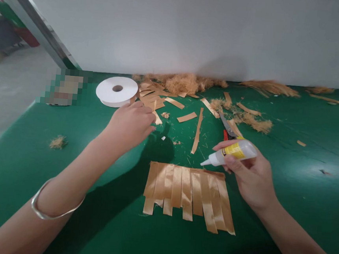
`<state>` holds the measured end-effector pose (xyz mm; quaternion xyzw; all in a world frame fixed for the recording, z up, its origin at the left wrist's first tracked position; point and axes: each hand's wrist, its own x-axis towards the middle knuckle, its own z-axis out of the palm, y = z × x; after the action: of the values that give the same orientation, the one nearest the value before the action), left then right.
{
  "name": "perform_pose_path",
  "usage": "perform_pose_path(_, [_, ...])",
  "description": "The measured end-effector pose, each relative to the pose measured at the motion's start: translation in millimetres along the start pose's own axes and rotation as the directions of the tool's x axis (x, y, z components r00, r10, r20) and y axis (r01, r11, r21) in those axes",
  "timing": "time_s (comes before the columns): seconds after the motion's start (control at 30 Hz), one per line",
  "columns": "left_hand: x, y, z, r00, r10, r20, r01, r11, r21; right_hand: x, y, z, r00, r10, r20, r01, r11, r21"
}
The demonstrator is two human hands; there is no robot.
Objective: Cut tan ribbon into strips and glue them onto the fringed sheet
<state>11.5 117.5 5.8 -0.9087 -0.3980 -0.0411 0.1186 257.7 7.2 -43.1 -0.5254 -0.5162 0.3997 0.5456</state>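
In the head view, my right hand (252,177) grips a clear glue bottle (241,150) with a yellow label, its white nozzle pointing down and left. Just below the nozzle tip lies a row of overlapping tan ribbon strips (178,185), joined along the top edge, with loose uneven lower ends. My left hand (130,127), a bangle on its wrist, is over the near side of a pile of cut ribbon strips (152,101). Its fingers are curled, and whatever they hold is hidden. Beyond the bottle lie scissors (227,124) with red on the handle.
A white ribbon roll (109,90) lies behind my left hand. Frayed tan fibres (185,84) are heaped along the grey wall (178,29), with another bundle (269,87) farther right. Loose strips and threads dot the green table (103,232). A blurred-out object (66,90) sits at the left edge.
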Motion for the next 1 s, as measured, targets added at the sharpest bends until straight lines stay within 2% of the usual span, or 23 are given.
perform_pose_path(0.17, [-1.5, 2.4, -10.5, 0.998, -0.063, 0.002, 0.063, 0.996, 0.065, -4.6, -2.3, 8.1, 0.998, 0.029, 0.048, -0.025, 0.996, -0.085])
perform_pose_path(0.27, [-2.9, 0.7, -9.8, 0.999, -0.046, -0.017, 0.047, 0.996, 0.073, -5.7, -0.6, 10.8, 0.997, 0.037, 0.063, -0.029, 0.992, -0.124])
perform_pose_path(0.37, [-4.2, -2.1, -7.7, 0.999, -0.044, 0.011, 0.043, 0.997, 0.071, -7.2, 1.5, 11.6, 0.997, 0.037, 0.072, -0.028, 0.992, -0.124])
perform_pose_path(0.6, [-0.9, -1.5, -17.5, 0.987, -0.158, 0.017, 0.155, 0.982, 0.111, -10.6, 7.6, 12.3, 0.998, 0.027, 0.064, -0.018, 0.991, -0.131])
perform_pose_path(0.67, [-0.9, -2.5, -18.6, 0.986, -0.168, -0.022, 0.169, 0.984, 0.063, -11.4, 9.4, 12.6, 0.998, 0.028, 0.059, -0.020, 0.991, -0.133])
perform_pose_path(0.83, [-4.1, -7.7, -14.8, 0.980, -0.107, -0.170, 0.102, 0.994, -0.037, -12.4, 8.7, 13.6, 0.999, -0.006, 0.050, 0.015, 0.985, -0.172])
perform_pose_path(1.0, [-3.5, -5.0, -15.7, 0.978, -0.091, -0.187, 0.078, 0.994, -0.075, -11.8, 5.6, 14.7, 0.997, -0.060, 0.038, 0.068, 0.967, -0.246])
